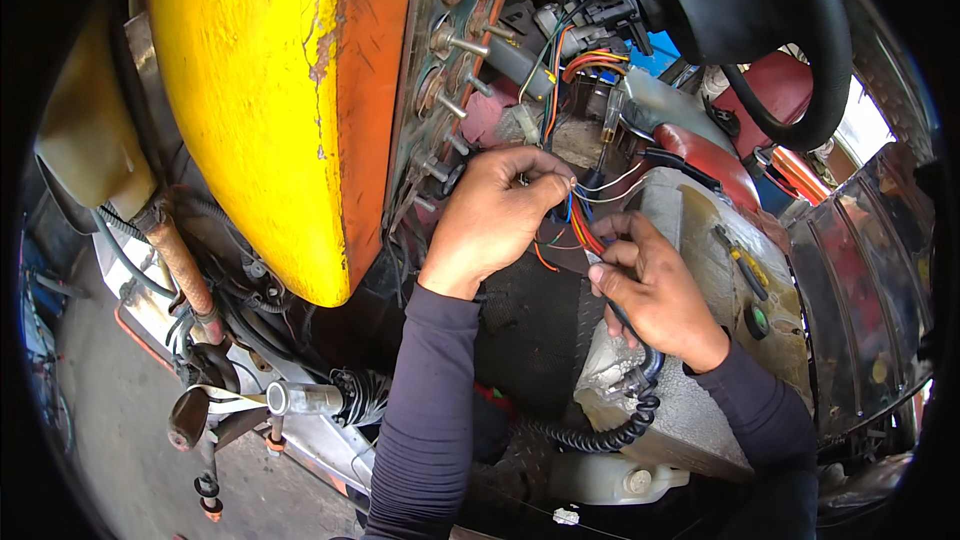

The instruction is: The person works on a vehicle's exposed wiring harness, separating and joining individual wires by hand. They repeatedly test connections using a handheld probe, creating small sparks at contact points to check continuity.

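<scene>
My left hand (pixel 495 215) is closed in a pinch at the end of a thin white wire (pixel 612 197). Close to its right, my right hand (pixel 655 290) grips a black cable (pixel 624 318), thumb and fingers bent round it. Red, orange and other coloured wires (pixel 582 230) fan out of the cable's upper end between the hands. Below the right hand the cable runs down to a black coiled cord (pixel 600 440). Just what lies between my left fingertips is partly hidden.
A yellow and orange metal panel (pixel 250 110) with control levers (pixel 450 40) stands at the left. A black steering wheel (pixel 835 50) is at the upper right. Yellow-handled pliers (pixel 742 262) and a small tape roll (pixel 757 321) lie on the worn grey cover (pixel 690 380). A white container (pixel 610 480) sits below.
</scene>
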Tool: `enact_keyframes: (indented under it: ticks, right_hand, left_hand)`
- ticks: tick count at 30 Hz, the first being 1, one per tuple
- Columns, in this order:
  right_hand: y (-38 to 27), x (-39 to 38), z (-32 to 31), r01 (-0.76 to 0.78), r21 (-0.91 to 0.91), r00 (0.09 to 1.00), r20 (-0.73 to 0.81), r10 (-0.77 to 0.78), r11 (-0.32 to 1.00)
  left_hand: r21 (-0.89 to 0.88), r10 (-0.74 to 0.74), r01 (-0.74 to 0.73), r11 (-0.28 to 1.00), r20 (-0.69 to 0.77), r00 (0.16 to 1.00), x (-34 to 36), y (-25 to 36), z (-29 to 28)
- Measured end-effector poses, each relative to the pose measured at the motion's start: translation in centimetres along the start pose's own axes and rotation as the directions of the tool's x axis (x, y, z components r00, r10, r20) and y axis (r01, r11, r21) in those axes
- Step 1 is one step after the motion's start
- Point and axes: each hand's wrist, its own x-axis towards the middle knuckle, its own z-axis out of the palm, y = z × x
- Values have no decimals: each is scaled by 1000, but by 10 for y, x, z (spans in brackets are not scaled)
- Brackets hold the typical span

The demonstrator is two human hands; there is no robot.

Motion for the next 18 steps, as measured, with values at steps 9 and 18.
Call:
enact_keyframes:
  ticks: [9, 18]
  right_hand:
    - [6, 14, 0, -20, 16, 1000, -15, 20, 1000]
    - [-11, 12, 5, 103, 12, 994, 28, -103, 995]
  left_hand:
    - [-9, 29, -29, 1000, -2, 1000, 3, 0, 0]
    - [-6, 23, -23, 1000, -8, 1000, 2, 0, -2]
